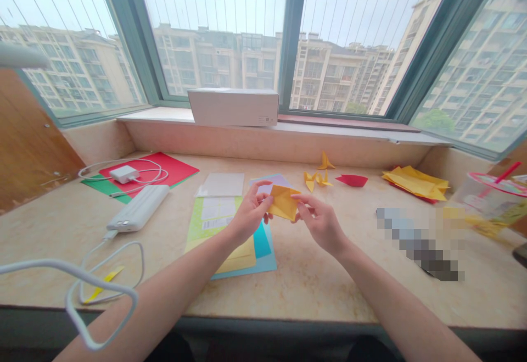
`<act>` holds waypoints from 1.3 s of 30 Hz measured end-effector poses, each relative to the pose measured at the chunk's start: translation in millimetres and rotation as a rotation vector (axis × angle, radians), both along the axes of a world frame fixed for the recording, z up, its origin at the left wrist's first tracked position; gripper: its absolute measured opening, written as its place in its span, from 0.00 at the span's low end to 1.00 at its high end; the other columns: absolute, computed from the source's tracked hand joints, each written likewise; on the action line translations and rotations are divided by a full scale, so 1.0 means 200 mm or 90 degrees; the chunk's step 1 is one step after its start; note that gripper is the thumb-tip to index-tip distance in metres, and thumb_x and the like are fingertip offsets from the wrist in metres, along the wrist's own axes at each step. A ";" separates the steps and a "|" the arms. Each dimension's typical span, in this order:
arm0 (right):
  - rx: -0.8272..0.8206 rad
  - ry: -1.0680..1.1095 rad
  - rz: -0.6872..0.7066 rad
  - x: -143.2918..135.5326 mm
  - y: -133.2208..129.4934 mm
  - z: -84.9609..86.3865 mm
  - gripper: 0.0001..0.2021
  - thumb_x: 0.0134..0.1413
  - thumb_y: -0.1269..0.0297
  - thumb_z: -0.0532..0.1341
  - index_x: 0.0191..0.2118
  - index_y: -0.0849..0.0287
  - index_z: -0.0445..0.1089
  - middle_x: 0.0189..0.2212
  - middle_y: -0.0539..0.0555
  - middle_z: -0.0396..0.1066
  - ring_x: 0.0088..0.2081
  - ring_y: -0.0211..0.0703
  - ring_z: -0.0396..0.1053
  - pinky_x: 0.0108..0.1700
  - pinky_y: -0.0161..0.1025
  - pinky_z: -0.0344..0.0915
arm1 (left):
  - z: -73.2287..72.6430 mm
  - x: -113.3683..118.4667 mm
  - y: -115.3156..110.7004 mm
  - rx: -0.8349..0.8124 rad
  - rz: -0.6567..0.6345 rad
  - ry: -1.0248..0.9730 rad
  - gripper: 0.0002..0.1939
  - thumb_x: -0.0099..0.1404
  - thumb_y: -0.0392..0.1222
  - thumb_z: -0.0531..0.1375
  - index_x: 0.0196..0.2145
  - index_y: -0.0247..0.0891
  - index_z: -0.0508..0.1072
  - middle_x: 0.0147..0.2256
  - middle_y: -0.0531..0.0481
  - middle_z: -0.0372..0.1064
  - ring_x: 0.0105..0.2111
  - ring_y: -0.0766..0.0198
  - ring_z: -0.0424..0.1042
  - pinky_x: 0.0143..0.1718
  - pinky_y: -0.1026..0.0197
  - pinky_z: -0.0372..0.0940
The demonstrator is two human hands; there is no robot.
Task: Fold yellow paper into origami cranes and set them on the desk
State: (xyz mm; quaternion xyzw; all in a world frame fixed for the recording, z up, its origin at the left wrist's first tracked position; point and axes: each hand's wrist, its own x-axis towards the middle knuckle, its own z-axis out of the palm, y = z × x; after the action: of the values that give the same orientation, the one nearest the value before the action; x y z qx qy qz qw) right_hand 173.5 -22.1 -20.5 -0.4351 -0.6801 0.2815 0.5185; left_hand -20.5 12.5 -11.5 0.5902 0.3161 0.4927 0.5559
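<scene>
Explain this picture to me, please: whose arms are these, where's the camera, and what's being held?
There's no machine here: the camera sits on a person's head, looking forward and down. Those are the person's own arms. The left hand and right hand hold a folded yellow paper between them. On the counter beyond lie small yellow shapes; to the right, a pile of mostly yellow sheets and a cup; to the left, a white charger on a red sheet.
</scene>
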 end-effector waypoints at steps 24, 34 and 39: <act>0.221 -0.230 -0.050 0.05 0.03 -0.03 0.15 0.60 0.70 0.58 0.49 0.49 0.74 0.53 0.58 0.64 0.46 0.49 0.69 0.51 0.51 0.68 | -0.02 0.00 -0.04 0.181 0.023 0.205 0.17 0.70 0.43 0.53 0.53 0.37 0.71 0.46 0.42 0.72 0.39 0.59 0.72 0.38 0.61 0.68; 0.291 -0.234 -0.087 0.06 0.01 0.00 0.10 0.62 0.70 0.57 0.44 0.54 0.74 0.40 0.56 0.72 0.43 0.49 0.70 0.46 0.49 0.66 | 0.00 -0.02 -0.08 0.350 -0.051 0.243 0.22 0.68 0.46 0.57 0.58 0.39 0.67 0.52 0.39 0.66 0.52 0.52 0.67 0.45 0.55 0.69; 0.322 -0.233 -0.103 0.03 -0.01 0.01 0.08 0.60 0.72 0.58 0.42 0.55 0.73 0.39 0.56 0.72 0.42 0.49 0.69 0.45 0.48 0.66 | 0.03 0.00 -0.12 0.449 -0.008 0.271 0.29 0.59 0.40 0.65 0.58 0.39 0.66 0.53 0.39 0.67 0.54 0.50 0.66 0.57 0.48 0.61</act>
State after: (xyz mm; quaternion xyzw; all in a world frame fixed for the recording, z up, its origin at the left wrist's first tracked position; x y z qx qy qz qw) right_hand 180.1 -23.4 -19.3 -0.3887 -0.7737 -0.0216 0.4998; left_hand -19.7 -10.7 -6.0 0.8351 0.2323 0.4345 0.2448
